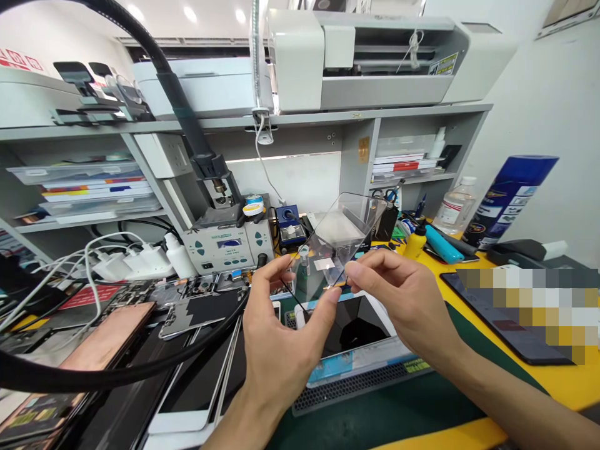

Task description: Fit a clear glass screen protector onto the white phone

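Observation:
My left hand (281, 337) grips a thin clear screen protector (312, 275) with black edges, fingers on one side and thumb on the other. The protector is tilted above the bench. My right hand (398, 287) pinches the near right part of this clear piece between thumb and forefinger. A transparent film (360, 209) rises behind the fingers; whether it is still joined to the protector I cannot tell. Under my hands lies a white-framed device with a black screen (359, 322), with blue-edged clear wrapping along its near side. It rests over a dark honeycomb-patterned plate (347, 390).
Phone screens and parts (187, 381) crowd the left, crossed by a thick black hose (140, 365). A rework station (229, 244) stands behind. At right are a yellow bottle (415, 240), a clear bottle (454, 206), a blue spray can (509, 200) and a dark flat panel (497, 319).

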`<state>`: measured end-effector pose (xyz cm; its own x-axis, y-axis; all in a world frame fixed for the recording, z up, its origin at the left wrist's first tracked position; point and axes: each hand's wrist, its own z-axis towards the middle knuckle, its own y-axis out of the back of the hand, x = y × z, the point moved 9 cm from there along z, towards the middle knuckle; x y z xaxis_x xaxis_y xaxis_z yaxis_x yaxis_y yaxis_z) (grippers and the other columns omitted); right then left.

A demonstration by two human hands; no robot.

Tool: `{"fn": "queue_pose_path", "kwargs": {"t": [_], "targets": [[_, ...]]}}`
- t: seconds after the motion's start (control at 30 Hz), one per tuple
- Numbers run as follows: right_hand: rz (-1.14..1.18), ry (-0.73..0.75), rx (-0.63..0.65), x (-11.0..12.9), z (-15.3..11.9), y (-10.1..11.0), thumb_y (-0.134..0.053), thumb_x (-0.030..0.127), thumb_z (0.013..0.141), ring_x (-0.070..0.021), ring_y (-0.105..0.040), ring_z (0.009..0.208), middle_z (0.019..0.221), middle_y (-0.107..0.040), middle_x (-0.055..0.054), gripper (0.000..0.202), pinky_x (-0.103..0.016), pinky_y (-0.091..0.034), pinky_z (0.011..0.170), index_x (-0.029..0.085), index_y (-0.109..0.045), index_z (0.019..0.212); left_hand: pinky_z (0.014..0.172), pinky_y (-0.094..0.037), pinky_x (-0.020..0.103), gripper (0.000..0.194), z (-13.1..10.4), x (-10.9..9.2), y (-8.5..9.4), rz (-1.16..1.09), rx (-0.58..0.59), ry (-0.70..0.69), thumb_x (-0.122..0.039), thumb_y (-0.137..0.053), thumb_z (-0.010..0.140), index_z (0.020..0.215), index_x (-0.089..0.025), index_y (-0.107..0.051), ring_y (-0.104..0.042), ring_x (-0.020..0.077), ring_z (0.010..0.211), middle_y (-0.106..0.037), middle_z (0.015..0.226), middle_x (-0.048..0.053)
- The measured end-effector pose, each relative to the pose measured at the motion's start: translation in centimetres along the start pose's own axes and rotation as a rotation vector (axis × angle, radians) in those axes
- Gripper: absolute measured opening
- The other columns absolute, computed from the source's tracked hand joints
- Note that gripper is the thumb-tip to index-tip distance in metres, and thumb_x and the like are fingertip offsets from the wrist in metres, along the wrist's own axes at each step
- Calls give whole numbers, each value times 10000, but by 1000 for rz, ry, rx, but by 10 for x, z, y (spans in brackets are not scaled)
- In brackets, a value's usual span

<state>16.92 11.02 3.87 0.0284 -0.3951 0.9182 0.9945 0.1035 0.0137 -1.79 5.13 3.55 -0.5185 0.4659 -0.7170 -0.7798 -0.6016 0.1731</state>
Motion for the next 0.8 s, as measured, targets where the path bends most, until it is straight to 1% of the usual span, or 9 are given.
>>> {"fn": "queue_pose_path", "kwargs": {"t": [0.2, 0.27, 0.4, 0.63, 0.8], "targets": [[-36, -16, 105, 2, -2, -11, -773, 476, 821, -151, -572, 706, 734, -645, -25, 328, -268, -447, 635, 180, -673, 723, 909, -542, 415, 542, 1, -5, 4, 21, -50, -61, -365, -802, 783, 1248, -229, -562, -644, 221, 976, -631, 1152, 71], [-31, -16, 118, 2, -3, -12, -774, 473, 822, -153, -577, 712, 740, -645, -25, 324, -270, -451, 640, 180, -673, 727, 906, -542, 412, 544, 1, -7, 4, 24, -60, -74, -358, -804, 780, 1251, -231, -564, -646, 220, 973, -627, 1147, 68], [3, -28, 84, 1, -1, -7, -772, 483, 824, -143, -556, 696, 703, -616, -11, 338, -268, -450, 645, 182, -669, 710, 888, -541, 407, 522, 0, -11, 6, 30, -72, -88, -350, -797, 781, 1236, -229, -570, -645, 223, 960, -627, 1126, 66], [76, -3, 23, -1, 3, 3, -771, 443, 845, -145, -584, 707, 692, -638, -4, 303, -287, -464, 722, 192, -674, 708, 895, -539, 405, 550, -1, -11, 6, 43, -68, -114, -334, -807, 769, 1251, -228, -566, -638, 226, 971, -618, 1141, 68], [80, 10, 29, -1, 3, 2, -757, 445, 858, -149, -579, 705, 694, -636, -10, 311, -289, -465, 719, 189, -672, 703, 903, -538, 400, 586, -3, -10, 7, 51, -65, -136, -316, -823, 759, 1271, -217, -556, -646, 221, 972, -601, 1123, 63]]}}
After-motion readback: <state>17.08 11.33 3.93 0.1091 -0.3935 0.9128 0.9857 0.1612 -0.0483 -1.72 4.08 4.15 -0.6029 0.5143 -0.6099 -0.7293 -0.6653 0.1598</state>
